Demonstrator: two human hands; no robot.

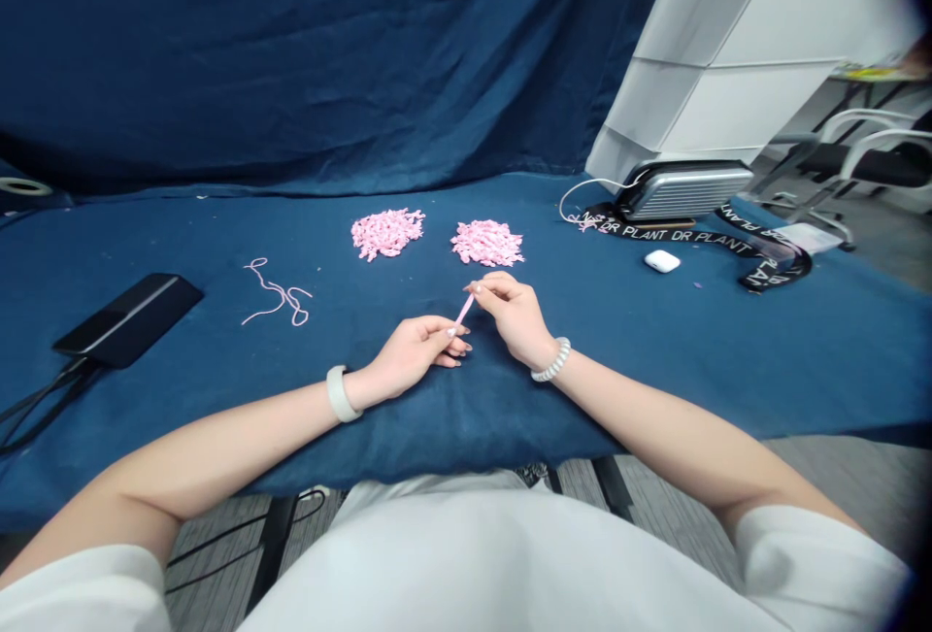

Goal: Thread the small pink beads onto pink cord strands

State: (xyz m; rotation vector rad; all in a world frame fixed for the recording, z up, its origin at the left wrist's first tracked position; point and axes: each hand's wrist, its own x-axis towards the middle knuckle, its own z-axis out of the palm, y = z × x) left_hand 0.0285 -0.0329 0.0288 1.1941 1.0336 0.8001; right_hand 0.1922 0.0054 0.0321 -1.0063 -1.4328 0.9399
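One slim pink stick (464, 309), tilted, between left hand (415, 355), right hand (514, 316).

This looks like an office corner set up for work: a navy cloth (291, 59) hangs as a backdrop and drapes forward, with an office chair (859, 161), grey carpet (837, 482) and a white panelled pillar (728, 59) beyond.
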